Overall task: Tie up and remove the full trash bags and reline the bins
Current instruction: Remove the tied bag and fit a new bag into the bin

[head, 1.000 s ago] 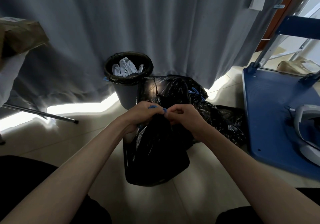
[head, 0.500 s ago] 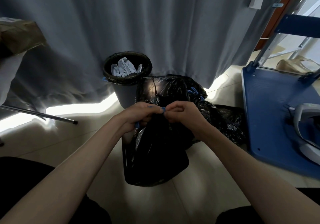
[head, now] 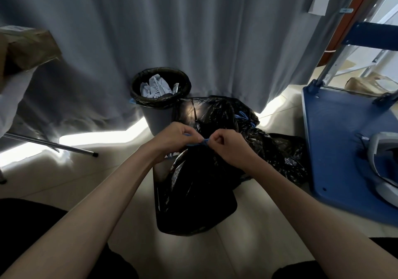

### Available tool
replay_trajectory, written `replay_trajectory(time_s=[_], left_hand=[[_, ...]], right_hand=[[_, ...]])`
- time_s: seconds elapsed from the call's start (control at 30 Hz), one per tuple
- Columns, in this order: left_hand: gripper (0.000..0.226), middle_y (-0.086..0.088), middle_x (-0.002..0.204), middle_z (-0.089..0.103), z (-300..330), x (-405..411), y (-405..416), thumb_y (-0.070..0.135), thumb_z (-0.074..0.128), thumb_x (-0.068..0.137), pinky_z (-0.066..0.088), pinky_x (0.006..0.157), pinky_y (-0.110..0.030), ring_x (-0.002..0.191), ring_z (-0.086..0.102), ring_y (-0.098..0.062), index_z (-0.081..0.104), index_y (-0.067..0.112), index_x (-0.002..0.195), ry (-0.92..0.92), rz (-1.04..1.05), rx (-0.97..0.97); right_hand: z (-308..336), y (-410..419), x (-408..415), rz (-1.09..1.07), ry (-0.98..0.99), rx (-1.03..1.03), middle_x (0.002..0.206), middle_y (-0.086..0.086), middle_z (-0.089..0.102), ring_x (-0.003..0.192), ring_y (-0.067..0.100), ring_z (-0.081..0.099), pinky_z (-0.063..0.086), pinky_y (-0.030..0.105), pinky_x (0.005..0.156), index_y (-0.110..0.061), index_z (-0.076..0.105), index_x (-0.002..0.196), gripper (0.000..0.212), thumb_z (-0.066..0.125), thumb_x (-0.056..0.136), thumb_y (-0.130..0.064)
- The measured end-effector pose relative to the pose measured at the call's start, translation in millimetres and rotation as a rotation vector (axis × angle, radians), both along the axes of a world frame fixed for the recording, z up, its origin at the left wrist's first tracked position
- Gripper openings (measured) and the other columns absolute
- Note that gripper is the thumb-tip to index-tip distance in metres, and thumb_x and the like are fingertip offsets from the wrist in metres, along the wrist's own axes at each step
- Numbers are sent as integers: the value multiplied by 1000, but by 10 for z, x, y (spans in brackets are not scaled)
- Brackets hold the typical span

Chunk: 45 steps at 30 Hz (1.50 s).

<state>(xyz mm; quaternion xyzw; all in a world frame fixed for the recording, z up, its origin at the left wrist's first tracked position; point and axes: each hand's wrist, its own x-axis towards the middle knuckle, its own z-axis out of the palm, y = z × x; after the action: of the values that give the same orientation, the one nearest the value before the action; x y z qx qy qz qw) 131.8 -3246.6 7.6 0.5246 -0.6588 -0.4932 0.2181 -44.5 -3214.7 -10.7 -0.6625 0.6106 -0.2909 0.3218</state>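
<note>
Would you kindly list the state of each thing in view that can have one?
Black plastic trash bag in front: neck gathered, standing on floor.
Blue drawstring: pinched taut between both hands.
Left hand: pinches drawstring.
Right hand: pinches drawstring.
Grey round bin: lined, holding crumpled paper.
Second black bag behind: closed, lying on floor.

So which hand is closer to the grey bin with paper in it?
Left. The left hand sits just in front of the grey bin; the right hand is farther right, both pinching the blue drawstring.
</note>
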Motion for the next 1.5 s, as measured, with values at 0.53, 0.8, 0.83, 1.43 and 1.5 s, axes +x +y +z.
replay_trajectory(time_s=[0.53, 0.8, 0.83, 1.43, 1.5], left_hand=[[22, 10, 69, 61, -317, 38, -126, 21, 70, 84, 39, 65, -25, 71, 54, -5, 63, 27, 65, -190, 119, -268], [17, 7, 72, 70, -356, 64, -74, 35, 72, 83, 50, 76, -33, 77, 64, -10, 73, 24, 70, -144, 138, -312], [22, 6, 72, 70, -306, 102, -67, 43, 72, 82, 50, 75, -33, 77, 64, -10, 75, 23, 72, -126, 95, -271], [15, 6, 70, 58, -496, -111, 145, 30, 71, 76, 43, 59, -33, 70, 59, -19, 57, 23, 73, -506, -6, -486], [24, 3, 72, 61, -372, -18, 35, 32, 82, 68, 44, 62, -31, 71, 59, -16, 64, 20, 78, -419, -76, -373]], right_hand=[[195, 51, -127, 226, -22, 498, 63, 0, 43, 54, 8, 40, 35, 23, 56, -16, 45, 68, 31, 44, 99, -15], [92, 95, -124, 139, -118, 447, 78, 3, 57, 69, 13, 56, 46, 23, 61, -15, 52, 77, 24, 45, 100, -19], [94, 93, -126, 105, -135, 416, 81, 4, 59, 70, 13, 57, 47, 22, 61, -13, 54, 81, 22, 46, 100, -20], [62, 195, 16, 88, -199, 258, 76, 3, 60, 71, 14, 60, 53, 27, 65, -9, 60, 87, 12, 58, 94, -18], [46, 170, -15, 45, -157, 218, 77, 6, 59, 69, 16, 60, 56, 32, 66, -10, 56, 86, 17, 68, 88, -22]])
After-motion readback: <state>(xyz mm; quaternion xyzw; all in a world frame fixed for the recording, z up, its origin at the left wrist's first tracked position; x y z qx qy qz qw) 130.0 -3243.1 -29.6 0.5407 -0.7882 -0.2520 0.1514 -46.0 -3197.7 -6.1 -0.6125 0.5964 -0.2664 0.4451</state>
